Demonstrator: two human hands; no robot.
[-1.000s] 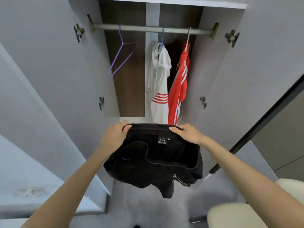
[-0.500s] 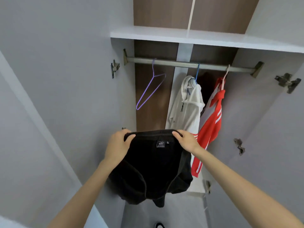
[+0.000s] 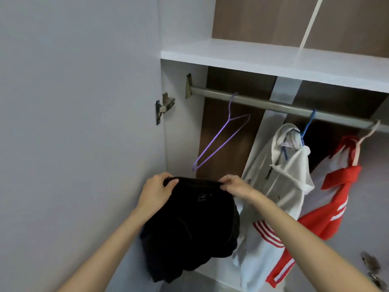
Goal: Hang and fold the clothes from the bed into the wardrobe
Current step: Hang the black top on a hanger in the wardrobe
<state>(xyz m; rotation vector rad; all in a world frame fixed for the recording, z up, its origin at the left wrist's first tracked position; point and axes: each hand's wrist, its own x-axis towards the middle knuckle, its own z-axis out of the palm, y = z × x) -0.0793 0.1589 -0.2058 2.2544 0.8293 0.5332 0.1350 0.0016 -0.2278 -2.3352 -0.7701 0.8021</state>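
Well above the left hand (image 3: 156,193), a metal hinge (image 3: 163,107) sits at the inner edge of a plain grey door panel (image 3: 84,123), which fills the space to that hand's left. High above the right hand (image 3: 235,185) runs a white shelf (image 3: 263,60). Above it, brown back boards (image 3: 252,20) are split by 1 thin white strip (image 3: 310,22). Low to the right hand's right is a 2nd hinge (image 3: 371,268), blurred.

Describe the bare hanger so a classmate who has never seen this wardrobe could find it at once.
Find the metal rail under the white shelf. Near its left end hangs a thin purple hanger. It alone is bare: those to its right carry a white jacket and a red jacket.
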